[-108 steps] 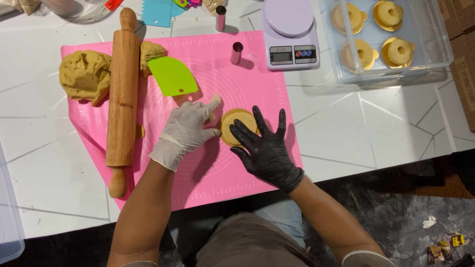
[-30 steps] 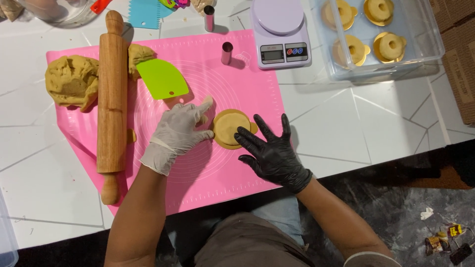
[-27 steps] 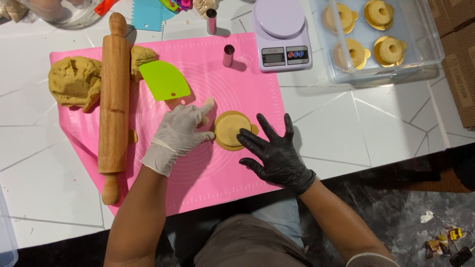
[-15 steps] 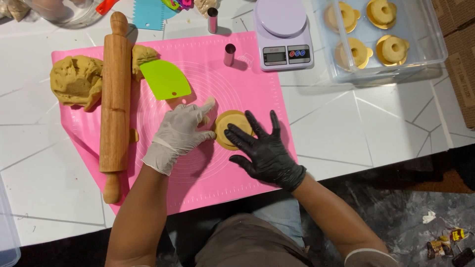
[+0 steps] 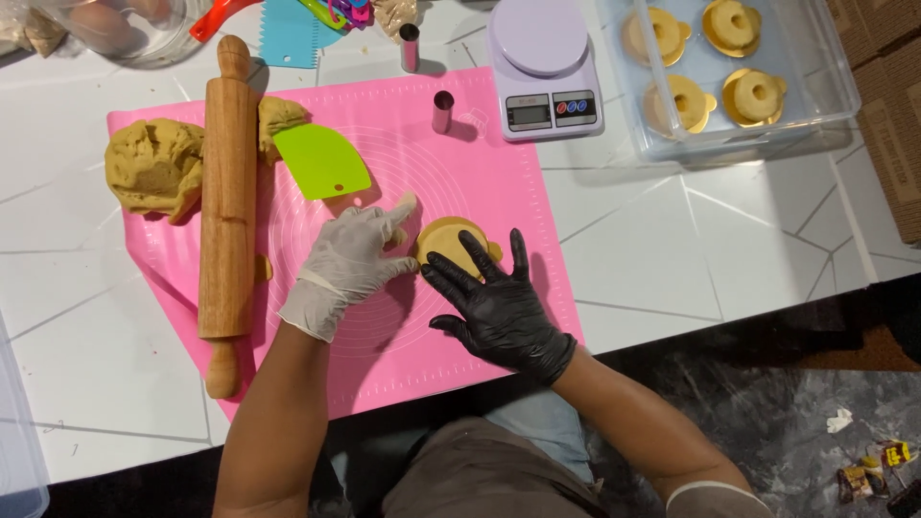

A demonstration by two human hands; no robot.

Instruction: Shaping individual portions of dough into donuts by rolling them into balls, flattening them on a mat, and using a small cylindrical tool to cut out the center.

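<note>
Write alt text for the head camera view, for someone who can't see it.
Seen from above, a person's left hand in a white glove and right hand in a black glove press on a round piece of tan dough on a pink mat. A wooden rolling pin, a dough lump and a green scraper lie to the left.

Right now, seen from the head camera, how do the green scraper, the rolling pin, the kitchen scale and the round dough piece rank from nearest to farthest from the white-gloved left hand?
1. Round dough piece: touching the left hand, on its right.
2. Green scraper: just above the hand on the pink mat.
3. Rolling pin: to the left, on the mat's edge.
4. Kitchen scale: far upper right, off the mat.
</note>
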